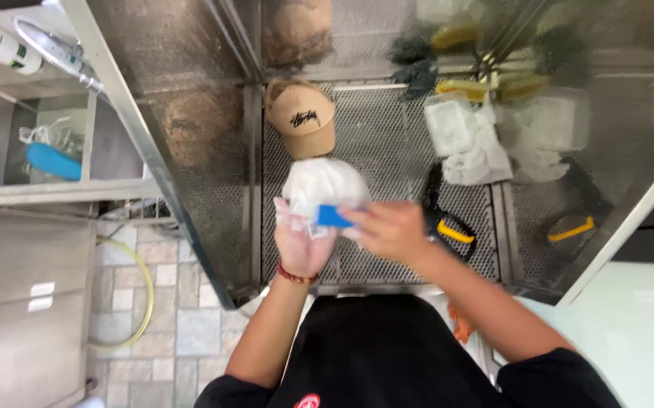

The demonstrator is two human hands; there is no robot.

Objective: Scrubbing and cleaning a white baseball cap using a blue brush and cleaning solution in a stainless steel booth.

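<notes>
My left hand is cupped under a white plastic bag bunched into a ball, holding it just above a metal mesh shelf. A red bead bracelet is on that wrist. My right hand pinches a small blue piece at the front of the bag, next to some small clear packets. Motion blur hides the fingers' detail.
A tan cap lies on the mesh shelf behind the bag. White packages and cloths and a black-and-yellow tool lie to the right. Shiny steel walls surround the shelf. At left are a sink with a blue item, a hose and tiled floor.
</notes>
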